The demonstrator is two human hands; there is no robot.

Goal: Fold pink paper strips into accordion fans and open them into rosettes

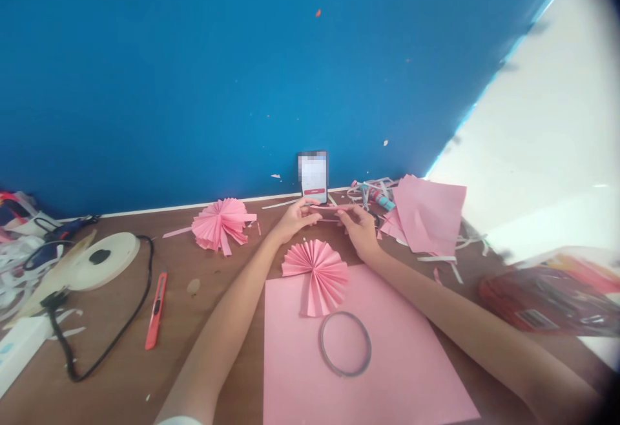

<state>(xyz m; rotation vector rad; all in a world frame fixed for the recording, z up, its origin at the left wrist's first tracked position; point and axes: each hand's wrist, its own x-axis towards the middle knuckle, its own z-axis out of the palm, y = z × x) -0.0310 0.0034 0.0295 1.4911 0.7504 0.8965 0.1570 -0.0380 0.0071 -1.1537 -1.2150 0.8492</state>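
Both my hands are raised near the back of the table, holding a thin pink paper strip (332, 207) between them. My left hand (296, 219) pinches its left end, and my right hand (359, 226) grips the right end. Below them a pleated pink paper fan (317, 276), opened to most of a circle, lies on the top part of a large pink sheet (300, 360). A grey ring (369, 347) rests on that sheet, just below the fan. Farther left sits a second pleated pink rosette (220, 225) with strips on it.
A phone (314, 176) leans against the blue wall. At left lie a red cutter knife (155, 312), a black cable (150, 263) and a round white disc (113, 250). Pink sheets (431, 212), a glue tube (382, 199) and a plastic-wrapped red pack (542, 302) are on the right.
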